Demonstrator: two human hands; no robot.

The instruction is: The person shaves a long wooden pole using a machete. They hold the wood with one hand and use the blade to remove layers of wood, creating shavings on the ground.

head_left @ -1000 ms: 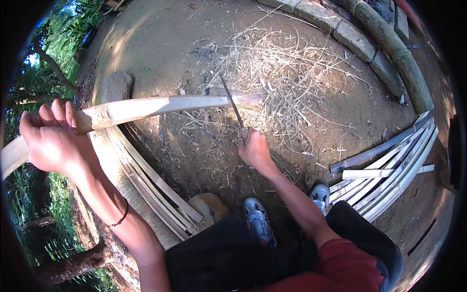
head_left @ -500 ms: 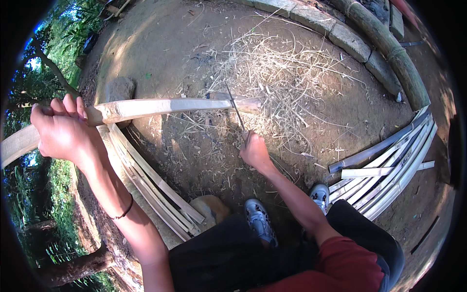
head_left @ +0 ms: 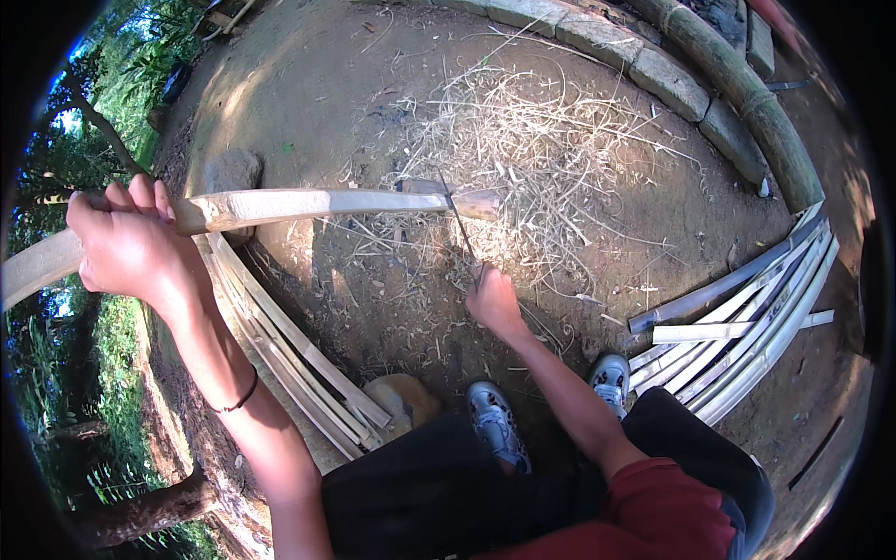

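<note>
Both hands are clenched. The left hand is well left of the left foot and ahead of it, its forearm slanting forward; the right hand is ahead of that foot, its arm coming from the foot's right.

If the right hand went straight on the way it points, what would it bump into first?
Probably the far end of the pale bamboo strip, which the dark blade in the right hand crosses in view; depth is unclear.

The bamboo strip looks smooth, the blade dull metal, the shavings dry and fibrous, the soil matt and rough.
</note>
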